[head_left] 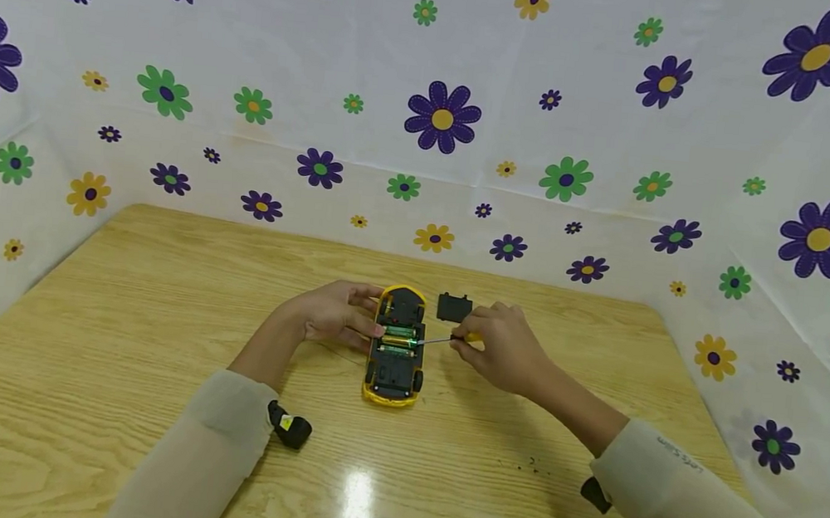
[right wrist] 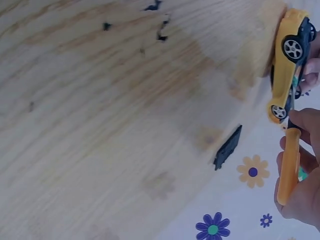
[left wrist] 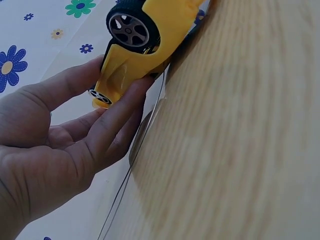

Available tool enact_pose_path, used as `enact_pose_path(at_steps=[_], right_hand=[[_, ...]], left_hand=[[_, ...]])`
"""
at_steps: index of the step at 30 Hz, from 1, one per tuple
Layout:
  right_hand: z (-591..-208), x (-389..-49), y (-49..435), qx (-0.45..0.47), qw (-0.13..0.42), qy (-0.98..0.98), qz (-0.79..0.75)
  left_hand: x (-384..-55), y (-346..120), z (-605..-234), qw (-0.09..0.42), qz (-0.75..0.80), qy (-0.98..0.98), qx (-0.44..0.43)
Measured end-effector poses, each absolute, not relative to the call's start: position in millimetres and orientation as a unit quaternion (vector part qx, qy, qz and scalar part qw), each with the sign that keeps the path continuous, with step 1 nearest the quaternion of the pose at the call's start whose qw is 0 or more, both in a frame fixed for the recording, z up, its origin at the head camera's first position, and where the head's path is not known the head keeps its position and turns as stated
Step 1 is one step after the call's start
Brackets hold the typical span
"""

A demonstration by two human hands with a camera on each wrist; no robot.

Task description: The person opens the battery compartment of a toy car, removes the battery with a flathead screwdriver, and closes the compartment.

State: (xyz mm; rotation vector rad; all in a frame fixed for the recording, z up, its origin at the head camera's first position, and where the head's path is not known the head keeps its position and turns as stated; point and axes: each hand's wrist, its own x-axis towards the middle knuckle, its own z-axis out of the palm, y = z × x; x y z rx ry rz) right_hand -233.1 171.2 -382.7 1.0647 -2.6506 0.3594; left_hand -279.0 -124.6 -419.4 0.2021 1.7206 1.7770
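In the head view the car (head_left: 395, 378) lies upside down toward the far edge of the worktop (head_left: 171, 302), right of that edge's middle. Its bay (head_left: 396, 358) is uncovered and holds three cells (head_left: 398, 342) side by side. The left hand (head_left: 335, 314) grips the car's left side; the right hand (head_left: 507, 351) grasps a driver (head_left: 456, 339), its tip at the bay's right end. Whether the tip touches a cell is unclear. The step in hand looks like prying out a cell; the next move seems to call for gentle levering while the car is held firm. The cover (head_left: 454, 307) lies off the car, nearer the far edge.

In the left wrist view, thumb and fingers clasp the car's yellow side.

In the right wrist view, the driver's orange handle is clasped, and dark crumbs (right wrist: 162, 36) dot the worktop.
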Motion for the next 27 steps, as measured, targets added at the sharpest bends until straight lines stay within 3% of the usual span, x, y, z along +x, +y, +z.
enact_pose_path(at_steps=[11,27], right_hand=[[-351.0,-234.6,155.0,0.391,0.097,-0.915,0.023],[-318.8,-231.9,105.2,0.343,0.017,-0.926,-0.158]], left_hand=[[-278.5,-123.2,-419.0,0.327,0.677,0.655,0.081],[-277.5,-123.6,-414.8,0.327,0.672,0.660,0.082]])
